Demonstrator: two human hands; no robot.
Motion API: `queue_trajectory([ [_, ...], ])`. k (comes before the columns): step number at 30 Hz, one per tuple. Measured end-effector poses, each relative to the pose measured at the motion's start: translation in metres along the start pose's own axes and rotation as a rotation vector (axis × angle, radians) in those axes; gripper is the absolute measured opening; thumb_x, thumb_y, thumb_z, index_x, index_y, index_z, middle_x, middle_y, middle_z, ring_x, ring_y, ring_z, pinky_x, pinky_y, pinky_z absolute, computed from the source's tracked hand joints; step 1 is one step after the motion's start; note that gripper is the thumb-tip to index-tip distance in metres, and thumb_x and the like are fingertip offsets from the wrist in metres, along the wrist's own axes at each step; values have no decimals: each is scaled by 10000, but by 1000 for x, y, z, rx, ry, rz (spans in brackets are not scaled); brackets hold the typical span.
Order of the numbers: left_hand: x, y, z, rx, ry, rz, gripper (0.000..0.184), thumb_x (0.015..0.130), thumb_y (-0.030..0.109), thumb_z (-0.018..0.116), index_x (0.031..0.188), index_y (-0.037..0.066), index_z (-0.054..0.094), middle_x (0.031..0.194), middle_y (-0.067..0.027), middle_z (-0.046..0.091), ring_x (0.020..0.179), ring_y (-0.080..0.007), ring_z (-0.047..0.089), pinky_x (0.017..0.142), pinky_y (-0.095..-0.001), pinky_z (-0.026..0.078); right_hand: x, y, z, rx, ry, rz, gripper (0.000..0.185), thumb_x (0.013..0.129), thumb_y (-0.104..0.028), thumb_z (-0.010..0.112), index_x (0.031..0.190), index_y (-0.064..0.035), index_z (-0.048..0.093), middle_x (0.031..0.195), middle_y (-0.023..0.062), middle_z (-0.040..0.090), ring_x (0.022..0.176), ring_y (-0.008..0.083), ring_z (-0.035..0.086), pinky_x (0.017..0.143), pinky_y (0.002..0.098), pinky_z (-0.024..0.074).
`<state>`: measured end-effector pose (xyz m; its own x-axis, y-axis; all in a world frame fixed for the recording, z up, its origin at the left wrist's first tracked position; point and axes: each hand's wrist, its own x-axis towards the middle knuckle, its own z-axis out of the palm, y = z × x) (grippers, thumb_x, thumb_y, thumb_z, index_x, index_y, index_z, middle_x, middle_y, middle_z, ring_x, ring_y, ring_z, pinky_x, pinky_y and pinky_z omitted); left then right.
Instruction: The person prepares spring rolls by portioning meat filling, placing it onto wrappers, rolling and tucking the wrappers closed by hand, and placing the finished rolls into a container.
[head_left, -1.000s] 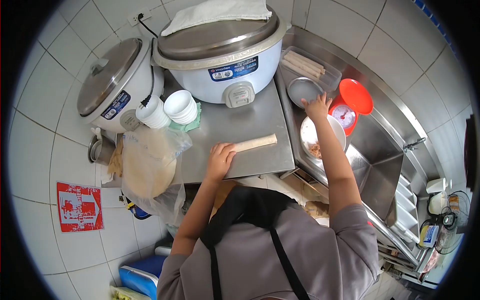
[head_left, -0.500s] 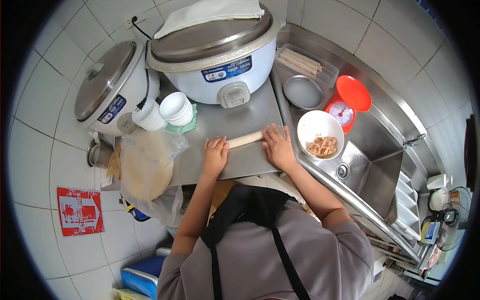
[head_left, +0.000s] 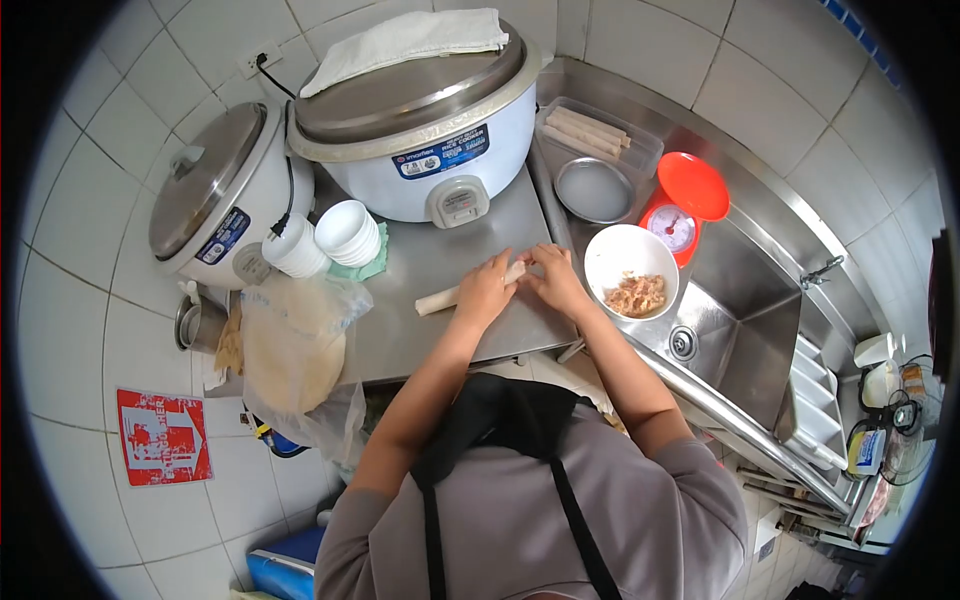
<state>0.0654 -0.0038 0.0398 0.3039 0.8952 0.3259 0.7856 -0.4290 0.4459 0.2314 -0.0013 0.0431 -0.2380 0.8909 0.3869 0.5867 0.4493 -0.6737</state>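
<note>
A long, pale uncooked spring roll [head_left: 438,301] lies slantwise on the steel counter. My left hand [head_left: 486,290] is curled over its right half, hiding that stretch. At the roll's right end my right hand [head_left: 552,278] bends its fingers around the tip, close beside the left fingers. Just right of that hand stands a white bowl [head_left: 618,250] with a light brown meat filling [head_left: 636,295] in it. A stack of round pale wrappers [head_left: 292,360] sits in a clear plastic bag [head_left: 350,300] to the left.
Behind are two rice cookers, a large one [head_left: 385,175] and a smaller one [head_left: 195,245]. Stacked white bowls [head_left: 347,232] stand before them. To the right are a metal pan [head_left: 594,190], a plastic tub with finished rolls [head_left: 588,135], a red scale [head_left: 672,228] and a sink [head_left: 735,330].
My left hand has slid right along the roll from its left end, uncovering that end. My right hand stays at the right end, its fingers now bent in.
</note>
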Motion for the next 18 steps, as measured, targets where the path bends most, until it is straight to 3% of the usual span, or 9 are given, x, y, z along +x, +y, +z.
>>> queue_trajectory([
  [2, 11, 12, -16, -141, 17, -40, 329, 754, 144, 651, 1049, 39, 551, 896, -156, 649, 796, -373, 620, 723, -400, 507, 6, -25, -11, 134, 74, -11, 277, 688, -95, 706, 951, -80, 619, 930, 66, 597, 933, 238, 542, 889, 376, 344],
  [5, 21, 16, -29, -376, 241, -9, 276, 716, 90, 662, 954, 61, 525, 779, -128, 641, 689, -327, 632, 590, -400, 503, 15, -51, -19, 45, 203, -224, 231, 712, -151, 720, 922, -87, 645, 934, 60, 586, 914, 233, 525, 839, 349, 358],
  [8, 27, 24, -47, -577, 372, 48, 225, 724, 35, 649, 911, 41, 523, 764, -128, 652, 661, -269, 647, 550, -357, 489, 26, -88, -33, 19, 234, -346, 187, 753, -200, 694, 898, -89, 652, 930, 72, 556, 918, 240, 504, 830, 336, 358],
  [9, 30, 29, -50, -789, 443, 53, 151, 767, 34, 651, 852, 41, 527, 689, -82, 634, 603, -153, 615, 492, -280, 446, 28, -97, -38, 28, 228, -375, 204, 781, -225, 672, 928, -86, 643, 918, 74, 550, 926, 230, 501, 832, 335, 360],
  [10, 31, 30, -57, -856, 372, -23, 136, 783, 47, 649, 842, 45, 527, 674, -65, 622, 593, -125, 596, 483, -263, 435, 31, -102, -40, 36, 222, -404, 224, 809, -249, 650, 958, -83, 634, 906, 76, 544, 935, 220, 498, 834, 333, 362],
  [13, 34, 37, -92, -1083, 203, -213, 118, 836, 115, 644, 838, 65, 537, 601, -1, 540, 516, -54, 504, 449, -209, 392, 34, -85, -25, 602, 228, -36, 365, 903, -364, 536, 1093, -53, 557, 900, 76, 554, 905, 183, 523, 843, 320, 387],
  [16, 42, 39, -109, -1461, 269, -155, 125, 843, 142, 640, 844, 64, 542, 579, -6, 513, 491, -74, 486, 441, -217, 399, 23, -87, -12, 1160, -363, 303, 458, 954, -421, 424, 1186, -29, 467, 893, 57, 569, 831, 149, 544, 835, 300, 413],
  [18, 48, 41, -118, -1460, 495, -176, 143, 855, 160, 629, 821, 60, 533, 560, -5, 480, 469, -85, 466, 421, -235, 395, 20, -93, -7, 980, -414, 264, 435, 962, -421, 406, 1163, -42, 473, 869, 48, 568, 763, 133, 552, 775, 280, 433],
])
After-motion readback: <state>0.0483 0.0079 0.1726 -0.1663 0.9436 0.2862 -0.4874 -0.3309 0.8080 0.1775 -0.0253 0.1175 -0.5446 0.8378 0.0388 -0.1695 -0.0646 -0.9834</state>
